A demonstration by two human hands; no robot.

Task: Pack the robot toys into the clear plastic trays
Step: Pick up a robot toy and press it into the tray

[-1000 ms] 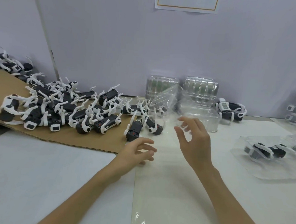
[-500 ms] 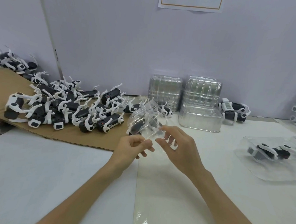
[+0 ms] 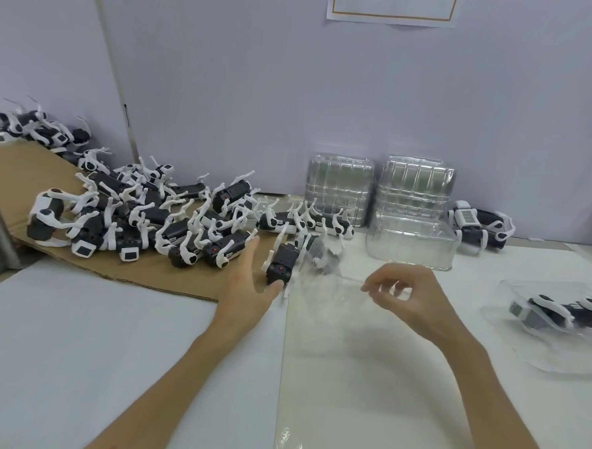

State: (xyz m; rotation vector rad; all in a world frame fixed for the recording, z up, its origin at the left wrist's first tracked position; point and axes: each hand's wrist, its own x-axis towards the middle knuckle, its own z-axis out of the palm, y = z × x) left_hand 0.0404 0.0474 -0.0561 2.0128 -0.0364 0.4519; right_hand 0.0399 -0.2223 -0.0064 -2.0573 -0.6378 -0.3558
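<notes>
Just right of the pile [image 3: 144, 216], the left hand [image 3: 247, 283] spreads open beside a toy [image 3: 280, 263], thumb seemingly touching it. The right hand [image 3: 411, 295] pinches the blurred tray [image 3: 319, 277] by its rim; so thin a pinch could slip and drop it.

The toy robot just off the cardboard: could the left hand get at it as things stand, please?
Probably yes: the left hand is open beside the toy robot, nothing between them; the right hand holds the clear tray.
</notes>
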